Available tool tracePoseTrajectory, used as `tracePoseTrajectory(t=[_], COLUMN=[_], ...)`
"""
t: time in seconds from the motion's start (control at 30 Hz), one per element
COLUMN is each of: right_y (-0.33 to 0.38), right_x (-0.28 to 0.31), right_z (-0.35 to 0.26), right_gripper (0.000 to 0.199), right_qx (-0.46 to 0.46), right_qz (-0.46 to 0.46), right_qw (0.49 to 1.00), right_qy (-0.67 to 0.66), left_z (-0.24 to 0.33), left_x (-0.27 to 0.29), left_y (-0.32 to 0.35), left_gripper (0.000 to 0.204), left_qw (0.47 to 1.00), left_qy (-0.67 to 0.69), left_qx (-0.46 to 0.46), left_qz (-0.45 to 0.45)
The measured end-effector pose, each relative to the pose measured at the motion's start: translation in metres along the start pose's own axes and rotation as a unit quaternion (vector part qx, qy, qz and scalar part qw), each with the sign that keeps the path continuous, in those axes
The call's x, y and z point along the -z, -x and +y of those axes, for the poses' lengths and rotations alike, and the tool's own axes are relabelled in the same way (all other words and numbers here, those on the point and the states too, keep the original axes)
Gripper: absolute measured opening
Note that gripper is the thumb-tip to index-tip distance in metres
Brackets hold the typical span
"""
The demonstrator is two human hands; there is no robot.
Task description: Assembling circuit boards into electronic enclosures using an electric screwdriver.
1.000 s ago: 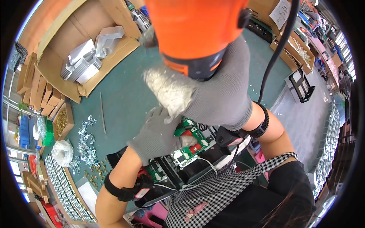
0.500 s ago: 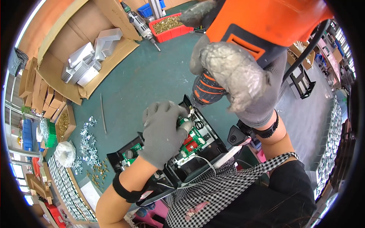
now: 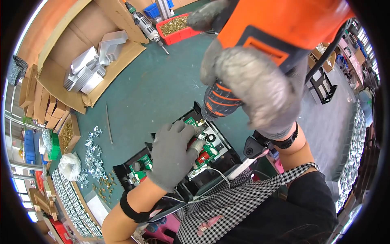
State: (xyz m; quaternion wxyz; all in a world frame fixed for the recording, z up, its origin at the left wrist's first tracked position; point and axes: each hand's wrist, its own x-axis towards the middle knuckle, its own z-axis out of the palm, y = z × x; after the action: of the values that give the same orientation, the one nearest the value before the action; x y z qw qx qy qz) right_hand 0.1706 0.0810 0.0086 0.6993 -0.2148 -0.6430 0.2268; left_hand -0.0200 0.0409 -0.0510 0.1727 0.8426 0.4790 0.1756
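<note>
My right hand [image 3: 260, 83], in a grey glove with a silvery coating, is wrapped round an orange and black power drill [image 3: 280, 24]. The drill's chuck points down at the far corner of a green circuit board [image 3: 211, 152], beside a brass-coloured part; the tip of the bit is hard to make out. This board sits in a black housing [image 3: 227, 148] close to my body. My gloved left hand [image 3: 172, 150] is closed over the board's left side, with its thumb and fingertips on it. A second green board [image 3: 144, 162] lies left of that hand, in a neighbouring black housing.
At the far left, an open cardboard box [image 3: 109, 85] holds silver metal pieces. A red bin [image 3: 172, 30] of brass-coloured screws stands behind, next to another power tool [image 3: 148, 26]. Small silvery parts [image 3: 93, 152] and a thin rod [image 3: 108, 122] lie on the green tabletop.
My left hand has slid a little nearer to me and away from the drill's tip, uncovering more of the board's far end. The drill stays almost where it was.
</note>
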Motion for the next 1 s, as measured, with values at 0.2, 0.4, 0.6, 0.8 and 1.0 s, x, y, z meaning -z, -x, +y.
tracePoseTrajectory(t=[0.2, 0.4, 0.6, 0.8, 1.0], right_y=[-0.003, 0.005, 0.003, 0.005, 0.006], right_x=[-0.021, -0.021, -0.024, -0.019, -0.024], right_z=[0.008, 0.012, 0.004, 0.015, 0.013], right_gripper=[0.053, 0.035, 0.031, 0.063, 0.059], right_qx=[0.001, -0.010, -0.046, -0.019, -0.027], right_qz=[0.008, -0.049, -0.070, -0.079, -0.087], right_qw=[1.000, 0.998, 0.996, 0.995, 0.993], right_qy=[-0.020, 0.030, 0.028, 0.054, 0.081], left_z=[0.003, 0.004, -0.001, 0.003, 0.002], left_x=[0.003, 0.001, -0.002, -0.004, -0.005], left_y=[0.017, 0.018, 0.016, 0.010, 0.009], left_gripper=[0.026, 0.029, 0.031, 0.036, 0.042], left_qw=[0.999, 0.998, 0.998, 0.997, 0.994], left_qy=[0.002, -0.005, 0.019, 0.016, 0.011], left_qx=[-0.035, -0.036, -0.061, -0.042, -0.020], left_qz=[-0.036, -0.052, -0.030, -0.061, -0.103])
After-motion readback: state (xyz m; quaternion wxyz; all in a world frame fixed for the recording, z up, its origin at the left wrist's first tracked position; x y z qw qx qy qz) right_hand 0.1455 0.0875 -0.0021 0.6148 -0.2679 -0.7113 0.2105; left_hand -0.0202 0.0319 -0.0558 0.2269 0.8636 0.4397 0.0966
